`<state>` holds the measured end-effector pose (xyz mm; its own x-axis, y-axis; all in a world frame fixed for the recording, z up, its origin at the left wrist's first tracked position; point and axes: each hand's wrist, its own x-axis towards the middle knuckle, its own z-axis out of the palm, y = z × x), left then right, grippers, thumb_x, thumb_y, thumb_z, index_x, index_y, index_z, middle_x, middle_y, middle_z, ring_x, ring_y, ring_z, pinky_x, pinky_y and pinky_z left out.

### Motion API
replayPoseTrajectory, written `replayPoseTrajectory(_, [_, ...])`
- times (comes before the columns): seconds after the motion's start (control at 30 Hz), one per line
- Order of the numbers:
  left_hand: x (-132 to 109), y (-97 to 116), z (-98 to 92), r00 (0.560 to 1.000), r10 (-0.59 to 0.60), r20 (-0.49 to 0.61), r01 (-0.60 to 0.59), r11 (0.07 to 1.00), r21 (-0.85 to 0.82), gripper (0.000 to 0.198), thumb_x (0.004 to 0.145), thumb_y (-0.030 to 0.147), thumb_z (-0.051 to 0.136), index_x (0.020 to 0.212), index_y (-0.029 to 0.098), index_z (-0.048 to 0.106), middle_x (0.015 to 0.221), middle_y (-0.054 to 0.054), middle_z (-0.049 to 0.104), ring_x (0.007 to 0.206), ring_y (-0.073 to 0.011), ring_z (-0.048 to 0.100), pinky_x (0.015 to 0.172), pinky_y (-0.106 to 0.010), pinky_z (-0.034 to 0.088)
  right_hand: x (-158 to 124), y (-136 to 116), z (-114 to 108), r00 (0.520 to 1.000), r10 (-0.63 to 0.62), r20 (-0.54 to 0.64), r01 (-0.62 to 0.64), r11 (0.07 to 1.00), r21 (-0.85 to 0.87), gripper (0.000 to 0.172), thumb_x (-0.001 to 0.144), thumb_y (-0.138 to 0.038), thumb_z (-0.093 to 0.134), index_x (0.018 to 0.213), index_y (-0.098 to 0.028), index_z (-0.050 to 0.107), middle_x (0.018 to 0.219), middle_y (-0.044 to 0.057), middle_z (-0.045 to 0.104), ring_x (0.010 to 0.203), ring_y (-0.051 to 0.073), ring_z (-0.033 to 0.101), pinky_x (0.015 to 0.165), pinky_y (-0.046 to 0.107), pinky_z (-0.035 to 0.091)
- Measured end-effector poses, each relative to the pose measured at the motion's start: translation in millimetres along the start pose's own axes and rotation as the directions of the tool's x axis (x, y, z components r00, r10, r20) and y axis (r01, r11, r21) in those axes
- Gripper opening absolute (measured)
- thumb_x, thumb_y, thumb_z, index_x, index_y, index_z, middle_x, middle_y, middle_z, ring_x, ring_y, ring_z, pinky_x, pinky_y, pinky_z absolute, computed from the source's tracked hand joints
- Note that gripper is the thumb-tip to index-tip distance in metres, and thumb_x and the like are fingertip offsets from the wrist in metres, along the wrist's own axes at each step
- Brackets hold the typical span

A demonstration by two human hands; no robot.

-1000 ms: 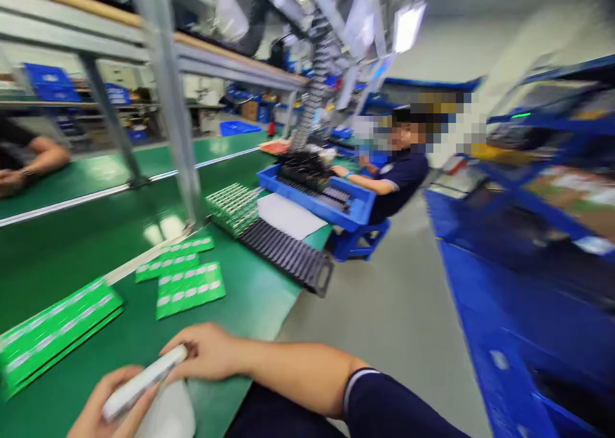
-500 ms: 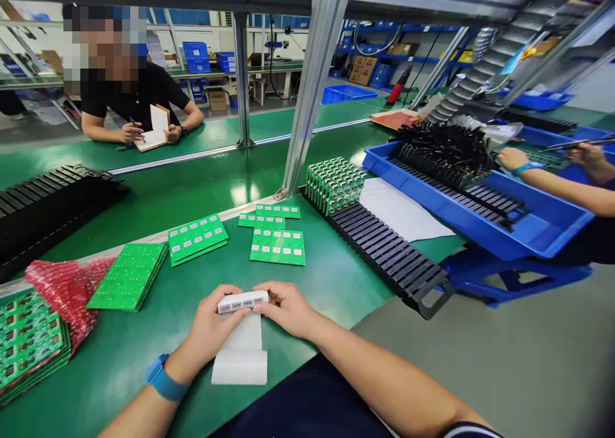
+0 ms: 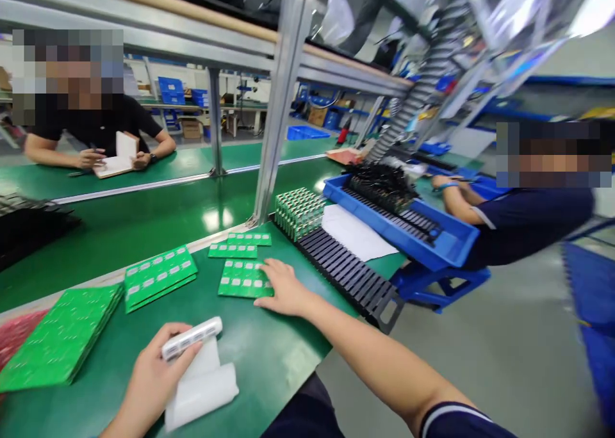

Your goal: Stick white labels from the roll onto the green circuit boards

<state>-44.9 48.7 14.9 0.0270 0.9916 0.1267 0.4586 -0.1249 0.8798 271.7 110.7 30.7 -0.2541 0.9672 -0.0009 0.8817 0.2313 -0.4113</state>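
My left hand [image 3: 158, 367] is closed around a white label roll [image 3: 193, 339], its thumb along the front and its fingers behind. Small printed labels show along the roll. Its pale backing strip [image 3: 204, 393] hangs down and curls on the green bench. My right hand [image 3: 288, 291] reaches over the right edge of a green circuit board panel [image 3: 243, 279] bearing white labels. Thumb and fingers are spread; whether they touch the panel I cannot tell. Two narrower labelled panels [image 3: 234, 251] lie just behind it.
Left of my hands are a labelled board stack [image 3: 161, 275] and a larger green stack [image 3: 62, 335]. A black slotted rack [image 3: 346, 265] holds upright boards [image 3: 300, 210]. Beyond stands a blue tray [image 3: 446, 249]. A metal post [image 3: 271, 137] rises behind. One co-worker sits opposite, another at right.
My right hand has left the label roll and moved forward to the labelled panel. My left hand keeps the roll, now tilted and lower left in view. The camera view has shifted right and up.
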Motion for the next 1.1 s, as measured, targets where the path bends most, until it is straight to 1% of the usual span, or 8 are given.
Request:
replayPoseTrajectory(0.13, [1.4,-1.4,1.8,0.997,-0.057,-0.047,0.057,0.998,-0.006,0.054,0.068,0.074,0.076,0.088,0.025,0.070,0.078,0.002,0.072,0.064,-0.0192,0.061,0.062,-0.026,0.049,-21.2,6.9,-9.2,0.998,-0.030,0.057,0.032,0.999,-0.035,0.120,0.052,-0.065,0.093,0.151,-0.016,0.046,0.140,0.022,0.053,0.129,0.040,0.048,0.108,0.055,0.039])
replayPoseTrajectory(0.3, [1.3,7.2,1.7,0.996,-0.088,-0.013,0.088,0.996,-0.025,0.055,0.068,0.075,0.076,0.089,0.024,0.069,0.076,0.002,0.070,0.064,-0.0193,0.060,0.062,-0.026,0.047,-36.6,15.9,-26.5,0.987,-0.003,0.160,-0.003,0.999,0.035,0.129,0.057,-0.063,0.092,0.161,-0.018,0.030,0.158,0.025,0.037,0.147,0.043,0.032,0.117,0.060,0.028])
replayPoseTrajectory(0.47, [3.4,8.2,-0.5,0.992,-0.128,-0.020,0.128,0.991,-0.028,0.055,0.067,0.073,0.077,0.090,0.024,0.068,0.076,0.002,0.068,0.066,-0.0202,0.060,0.061,-0.027,0.045,-11.5,12.3,-33.1,0.988,0.030,0.154,-0.044,0.995,0.094,0.096,0.077,-0.045,0.087,0.156,-0.017,0.040,0.146,0.020,0.056,0.136,0.037,0.049,0.113,0.051,0.035])
replayPoseTrajectory(0.63, [3.5,4.5,-1.0,0.992,-0.120,-0.031,0.118,0.992,-0.046,0.052,0.068,0.070,0.078,0.090,0.024,0.067,0.080,0.002,0.067,0.068,-0.0198,0.060,0.064,-0.027,0.045,14.0,12.0,-32.9,0.975,0.035,0.221,-0.053,0.996,0.076,0.063,0.057,-0.028,0.098,0.113,-0.016,0.072,0.105,0.010,0.072,0.098,0.029,0.067,0.081,0.033,0.049])
replayPoseTrajectory(0.73, [3.4,1.1,0.3,0.993,-0.114,-0.028,0.113,0.992,-0.059,0.046,0.071,0.063,0.077,0.091,0.023,0.067,0.080,0.001,0.067,0.068,-0.0197,0.060,0.064,-0.027,0.044,16.5,12.2,-35.0,0.972,0.006,0.237,-0.033,0.993,0.110,0.047,0.053,-0.025,0.098,0.092,-0.018,0.073,0.090,0.002,0.071,0.081,0.020,0.065,0.066,0.024,0.044])
replayPoseTrajectory(0.83, [4.4,0.2,0.6,0.994,-0.104,0.019,0.105,0.990,-0.093,0.038,0.075,0.055,0.077,0.090,0.022,0.067,0.078,0.001,0.067,0.068,-0.0193,0.059,0.062,-0.027,0.044,24.8,4.0,-37.1,0.982,-0.040,0.182,0.009,0.986,0.167,0.036,0.063,-0.021,0.092,0.092,-0.018,0.071,0.090,0.001,0.070,0.083,0.017,0.063,0.068,0.023,0.044])
replayPoseTrajectory(0.97, [5.9,3.3,-1.4,0.983,-0.093,0.157,0.117,0.981,-0.154,0.027,0.074,0.039,0.078,0.087,0.020,0.064,0.076,0.001,0.064,0.067,-0.0173,0.056,0.061,-0.025,0.041,66.7,-27.8,-36.1,0.984,-0.133,0.115,0.100,0.962,0.252,0.009,0.085,-0.022,0.073,0.090,-0.016,0.070,0.076,-0.001,0.066,0.071,0.014,0.059,0.063,0.022,0.042])
replayPoseTrajectory(1.1, [3.1,5.7,-1.0,0.979,-0.107,0.174,0.137,0.976,-0.172,0.024,0.072,0.033,0.077,0.085,0.019,0.063,0.074,0.002,0.062,0.066,-0.0152,0.054,0.061,-0.024,0.040,130.6,-82.2,-25.4,0.977,-0.211,0.003,0.203,0.943,0.263,0.018,0.093,-0.032,0.065,0.089,-0.016,0.072,0.074,0.000,0.066,0.067,0.014,0.055,0.062,0.024,0.037])
